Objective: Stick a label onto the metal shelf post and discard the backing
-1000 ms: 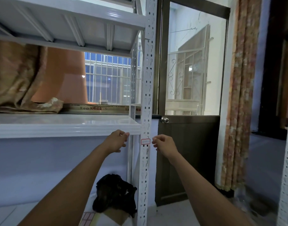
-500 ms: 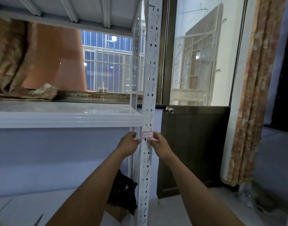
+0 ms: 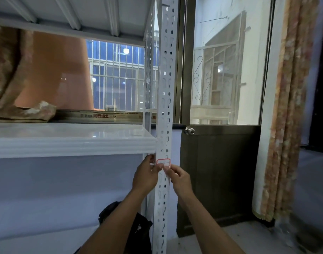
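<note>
A white perforated metal shelf post (image 3: 165,88) runs top to bottom through the middle of the view. A small white label with a red border (image 3: 163,161) sits on its front face just below the shelf board. My left hand (image 3: 146,176) is at the post's left edge, its fingertips touching the label's lower left corner. My right hand (image 3: 178,177) comes in from the right, thumb and forefinger pinched at the label's lower edge. No backing paper can be made out in either hand.
A white shelf board (image 3: 71,142) juts left from the post, with folded cloth (image 3: 19,110) on it. A dark door with a round knob (image 3: 189,130) stands right of the post, a patterned curtain (image 3: 292,107) further right. A black bag (image 3: 138,233) lies on the floor by the post's foot.
Both hands have closed in on the label from either side, from apart to touching its lower edge. The view has moved nearer to the post.
</note>
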